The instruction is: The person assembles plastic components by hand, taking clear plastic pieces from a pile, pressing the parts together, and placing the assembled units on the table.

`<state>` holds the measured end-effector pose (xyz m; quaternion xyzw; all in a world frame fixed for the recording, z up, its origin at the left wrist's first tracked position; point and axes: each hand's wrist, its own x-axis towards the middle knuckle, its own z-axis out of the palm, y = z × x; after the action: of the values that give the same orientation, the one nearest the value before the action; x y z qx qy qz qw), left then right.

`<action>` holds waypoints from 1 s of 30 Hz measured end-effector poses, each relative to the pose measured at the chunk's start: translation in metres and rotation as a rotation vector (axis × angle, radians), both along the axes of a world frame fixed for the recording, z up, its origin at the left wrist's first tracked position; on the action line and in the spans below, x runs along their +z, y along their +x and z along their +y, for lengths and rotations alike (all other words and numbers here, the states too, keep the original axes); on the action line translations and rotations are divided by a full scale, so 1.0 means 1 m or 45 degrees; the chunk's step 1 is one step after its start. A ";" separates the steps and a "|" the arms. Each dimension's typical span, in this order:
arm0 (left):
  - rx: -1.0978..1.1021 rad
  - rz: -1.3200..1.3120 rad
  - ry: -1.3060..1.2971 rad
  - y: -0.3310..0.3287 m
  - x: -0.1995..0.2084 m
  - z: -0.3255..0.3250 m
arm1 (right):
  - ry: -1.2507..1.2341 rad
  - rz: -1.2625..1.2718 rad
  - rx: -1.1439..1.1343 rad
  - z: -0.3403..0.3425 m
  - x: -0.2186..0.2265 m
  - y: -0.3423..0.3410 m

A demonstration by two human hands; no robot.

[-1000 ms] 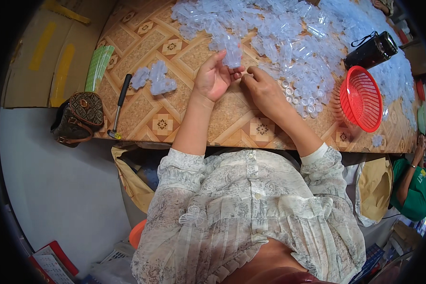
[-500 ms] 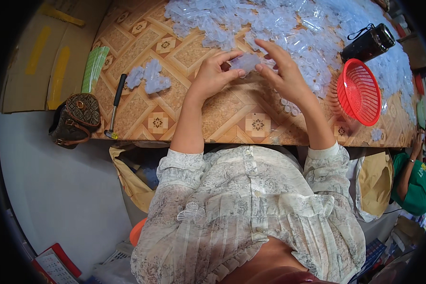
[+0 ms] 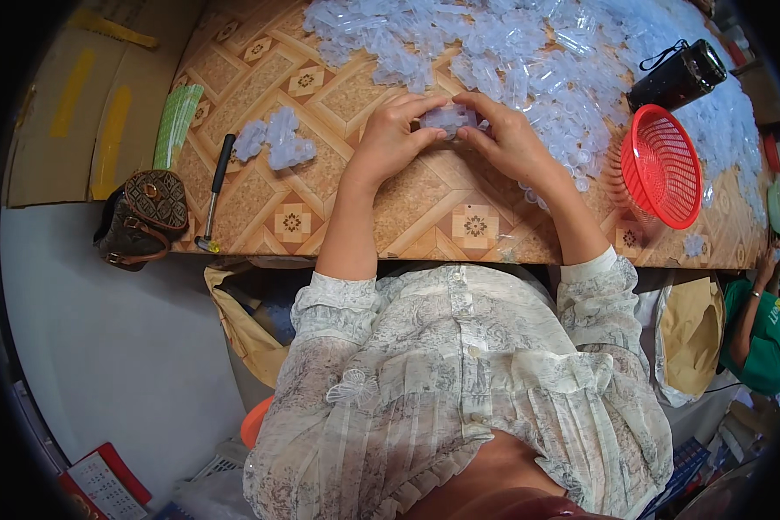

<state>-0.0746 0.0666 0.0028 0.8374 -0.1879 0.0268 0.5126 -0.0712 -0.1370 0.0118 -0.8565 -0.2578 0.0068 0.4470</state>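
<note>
A translucent, pale bluish-white plastic piece [image 3: 447, 119] is held just above the table, in front of my body. Its exact kind is hard to make out, as the fingers cover both its ends. My left hand [image 3: 393, 137] pinches the left end between thumb and fingers. From the other side my right hand [image 3: 510, 146] grips it the same way. Beyond both hands spreads a large heap of similar clear plastic pieces [image 3: 511, 52]. A few small round-ended ones [image 3: 533, 198] lie under my right wrist. To the left sits a small separate cluster of plastic pieces [image 3: 282, 141].
A red plastic basket [image 3: 667, 169] tilts at the right, near a black flask [image 3: 680, 76] with a strap. On the left are a black-handled hammer [image 3: 217, 186], a brown patterned bag [image 3: 147, 217] and a green booklet [image 3: 178, 126]. A person in green [image 3: 757, 334] sits at far right.
My right hand has come inward and its raised, spread fingers have closed onto the plastic piece. My left hand keeps its hold, almost in place.
</note>
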 end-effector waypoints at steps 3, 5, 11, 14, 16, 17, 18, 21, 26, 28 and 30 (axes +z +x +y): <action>-0.001 -0.009 0.026 0.000 0.000 -0.001 | -0.026 -0.049 0.004 -0.001 0.000 0.000; 0.000 -0.160 0.064 0.002 -0.005 0.000 | -0.016 -0.042 0.003 -0.001 0.001 -0.001; -0.004 -0.221 0.077 0.000 -0.003 -0.004 | 0.007 0.026 0.008 -0.006 0.002 -0.001; -0.007 -0.262 0.111 0.000 -0.005 -0.006 | -0.040 -0.068 0.024 -0.008 0.000 -0.001; -0.009 -0.291 0.137 0.000 -0.004 -0.008 | -0.045 -0.076 0.010 -0.010 0.000 -0.001; -0.010 -0.322 0.162 0.000 -0.004 -0.008 | -0.061 -0.105 0.014 -0.010 0.000 -0.001; -0.012 -0.322 0.163 0.000 -0.004 -0.009 | -0.076 -0.133 0.018 -0.011 0.000 -0.001; -0.014 -0.338 0.156 0.000 -0.003 -0.010 | -0.023 -0.054 -0.003 -0.011 0.002 -0.001; -0.003 -0.180 -0.004 0.000 0.003 -0.013 | -0.027 -0.092 -0.006 -0.014 0.002 0.001; -0.004 -0.229 0.020 0.002 -0.004 -0.014 | -0.029 -0.192 0.003 -0.016 -0.002 0.003; -0.009 -0.277 0.044 0.003 -0.006 -0.015 | -0.138 -0.254 -0.006 -0.017 -0.003 0.003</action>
<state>-0.0715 0.0518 -0.0035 0.8376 -0.2457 0.1125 0.4748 -0.0686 -0.1539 0.0092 -0.8765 -0.2981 -0.0658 0.3722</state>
